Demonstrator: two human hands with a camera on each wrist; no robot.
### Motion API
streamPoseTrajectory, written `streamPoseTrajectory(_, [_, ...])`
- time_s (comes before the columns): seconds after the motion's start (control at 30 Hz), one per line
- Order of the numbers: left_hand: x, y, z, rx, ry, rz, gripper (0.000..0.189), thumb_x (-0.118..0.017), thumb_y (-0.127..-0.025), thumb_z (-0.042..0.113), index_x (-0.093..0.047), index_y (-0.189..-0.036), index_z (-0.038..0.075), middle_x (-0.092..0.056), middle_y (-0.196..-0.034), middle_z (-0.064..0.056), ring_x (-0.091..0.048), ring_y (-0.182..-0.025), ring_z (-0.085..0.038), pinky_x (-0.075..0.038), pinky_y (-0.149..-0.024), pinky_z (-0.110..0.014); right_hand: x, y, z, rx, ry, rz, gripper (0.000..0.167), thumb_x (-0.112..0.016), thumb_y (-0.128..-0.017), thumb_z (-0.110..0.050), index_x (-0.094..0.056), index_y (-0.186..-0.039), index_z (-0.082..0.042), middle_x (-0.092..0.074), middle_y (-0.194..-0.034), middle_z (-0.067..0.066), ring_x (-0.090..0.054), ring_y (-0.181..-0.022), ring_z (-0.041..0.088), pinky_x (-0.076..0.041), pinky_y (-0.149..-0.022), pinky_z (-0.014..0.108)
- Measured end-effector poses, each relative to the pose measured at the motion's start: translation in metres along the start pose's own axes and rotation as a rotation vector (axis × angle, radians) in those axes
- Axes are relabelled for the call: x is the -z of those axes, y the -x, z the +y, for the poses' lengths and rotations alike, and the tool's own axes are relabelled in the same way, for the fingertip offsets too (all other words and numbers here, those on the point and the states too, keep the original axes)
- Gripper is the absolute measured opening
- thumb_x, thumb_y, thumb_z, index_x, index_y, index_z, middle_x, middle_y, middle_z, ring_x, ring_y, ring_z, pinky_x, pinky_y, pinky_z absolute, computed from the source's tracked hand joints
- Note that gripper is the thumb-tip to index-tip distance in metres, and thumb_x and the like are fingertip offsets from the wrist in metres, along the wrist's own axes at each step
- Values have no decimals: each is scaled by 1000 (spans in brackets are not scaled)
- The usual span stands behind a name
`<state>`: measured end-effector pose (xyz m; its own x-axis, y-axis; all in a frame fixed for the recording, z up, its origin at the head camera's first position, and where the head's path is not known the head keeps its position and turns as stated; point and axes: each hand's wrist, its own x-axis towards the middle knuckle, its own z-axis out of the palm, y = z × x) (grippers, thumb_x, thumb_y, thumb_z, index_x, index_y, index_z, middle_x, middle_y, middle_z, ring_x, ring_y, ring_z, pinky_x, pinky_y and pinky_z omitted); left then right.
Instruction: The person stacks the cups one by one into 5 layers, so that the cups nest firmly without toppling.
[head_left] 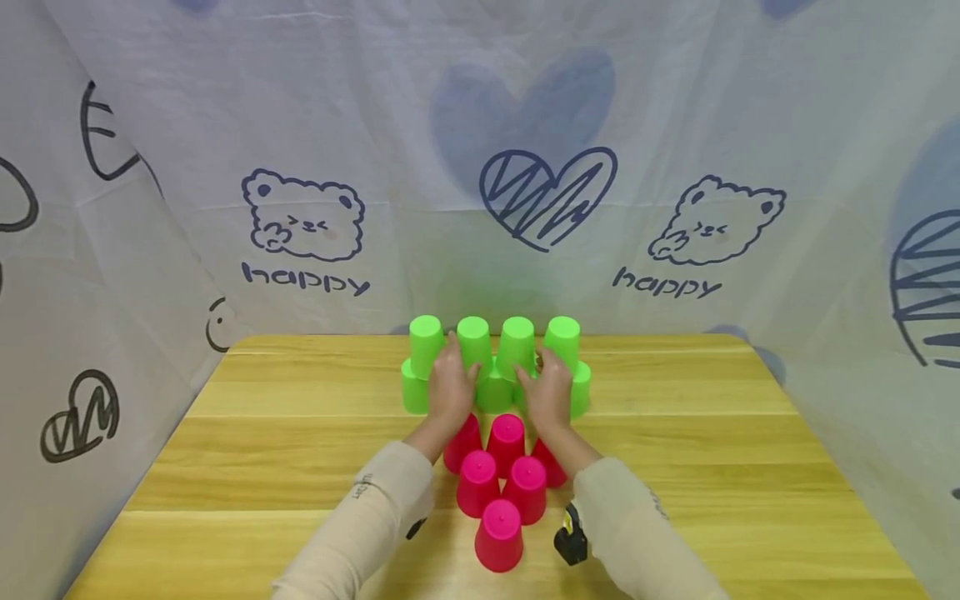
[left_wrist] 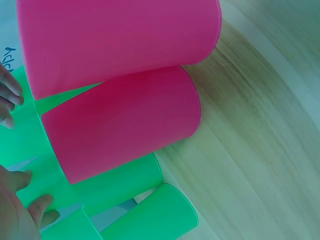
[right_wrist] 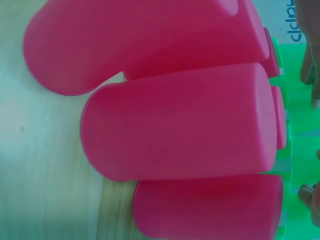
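Left hand (head_left: 447,390) pinches second-from-left inverted green plastic cup (head_left: 473,333), upper row | right hand (head_left: 551,393) pinches third-from-left inverted green plastic cup (head_left: 517,337) | both between hands, axes upright, above lower green plastic cups (head_left: 415,393)

Green cups (head_left: 495,393): plain, bright. Pinkish-red cups (head_left: 507,448): plain. Surface (head_left: 690,442): yellow-brown wood grain. Cloth (head_left: 420,242): whitish, blue hearts (head_left: 517,187), bears (head_left: 306,237). Sleeves (head_left: 367,517): cream.

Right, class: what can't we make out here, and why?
Head view: lower green tapered plastic cups, partly behind left hand and right hand.
Head view: rear-right red tapered plastic cup, partly behind right forearm.
Left wrist view: left hand, cut off by left edge.
Right wrist view: right hand, cut off by right edge.
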<state>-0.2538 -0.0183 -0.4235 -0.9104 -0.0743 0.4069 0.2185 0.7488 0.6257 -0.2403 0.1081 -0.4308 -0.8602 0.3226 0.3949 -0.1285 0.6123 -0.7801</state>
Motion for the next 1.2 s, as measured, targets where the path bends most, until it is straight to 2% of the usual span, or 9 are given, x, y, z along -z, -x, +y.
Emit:
streamPoseTrajectory(0.23, [5,5,-5,-34,41,2,52,-67,-82,3,-46,-126,-14,-58,-119,-28,-59,-108,-38,-51,-90,-41,7,5,4,18,-63,-31,29,-71,-77,-2,-62,-103,10,-66,-96,24,-65,-86,36,-56,-77,40])
streamPoseTrajectory(0.27, [6,7,-6,-58,48,25,46,-68,-81,3,-51,-121,-13,-62,-113,-26,-61,-103,-37,-53,-86,-40,9,6,5,21,-68,-38,28,-71,-78,-2,-62,-102,10,-66,-96,24,-65,-86,35,-57,-76,39])
streamPoseTrajectory(0.33, [10,10,-8,-65,80,25,39,-67,-81,4,-55,-115,-11,-64,-105,-26,-63,-98,-37,-54,-83,-41,12,7,6,19,-91,-49,27,-70,-78,-3,-63,-100,10,-67,-96,25,-66,-84,34,-57,-74,38])
streamPoseTrajectory(0.43, [14,15,-11,-60,117,19,37,-67,-82,7,-57,-112,-12,-65,-104,-26,-62,-99,-38,-54,-84,-41,16,9,7,13,-138,-69,26,-69,-79,-2,-63,-100,10,-67,-96,26,-67,-83,33,-58,-72,36])
streamPoseTrajectory(0.57, [18,21,-14,-31,200,-15,42,-66,-84,11,-55,-118,-12,-62,-114,-27,-60,-107,-38,-53,-88,-43,23,11,10,11,-204,-131,27,-69,-81,-5,-62,-101,11,-65,-98,27,-65,-85,34,-58,-73,34])
streamPoseTrajectory(0.77, [22,30,-24,-44,353,-47,37,-68,-83,10,-59,-111,-12,-64,-110,-26,-61,-104,-36,-53,-85,-46,36,14,14,0,-222,-254,32,-68,-83,-10,-61,-107,9,-65,-106,24,-63,-96,34,-56,-81,40])
streamPoseTrajectory(1.0, [24,40,-37,-41,407,-98,39,-71,-81,12,-59,-111,-11,-63,-111,-26,-59,-106,-36,-51,-86,-49,42,22,23,-1,-233,-329,35,-70,-82,-11,-61,-111,6,-64,-111,24,-60,-103,35,-52,-88,44])
streamPoseTrajectory(1.2, [22,46,-44,-20,429,-150,42,-72,-80,14,-59,-113,-7,-63,-115,-22,-58,-109,-34,-50,-90,-48,48,29,30,33,-219,-353,37,-71,-80,-11,-61,-111,6,-64,-112,23,-59,-106,35,-49,-90,49])
